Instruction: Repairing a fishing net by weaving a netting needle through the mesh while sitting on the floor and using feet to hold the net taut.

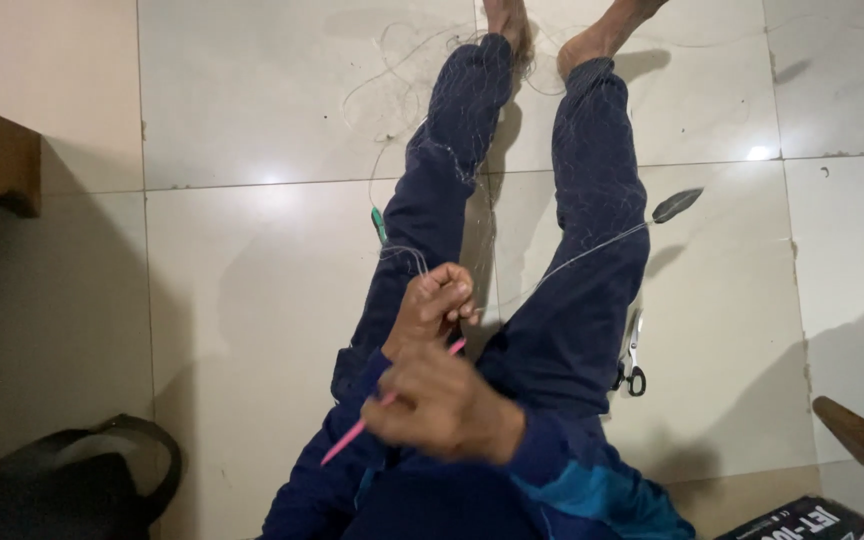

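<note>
A pink netting needle (389, 400) sits gripped in the right hand (442, 405), above the seated person's lap. The left hand (432, 305), just beyond it, pinches thin fishing line (582, 255) that runs out across the navy trousers (592, 260). Scissors (632, 365) lie on the tiled floor (252, 300) beside the right leg, a black bag (72, 485) at left.
</note>
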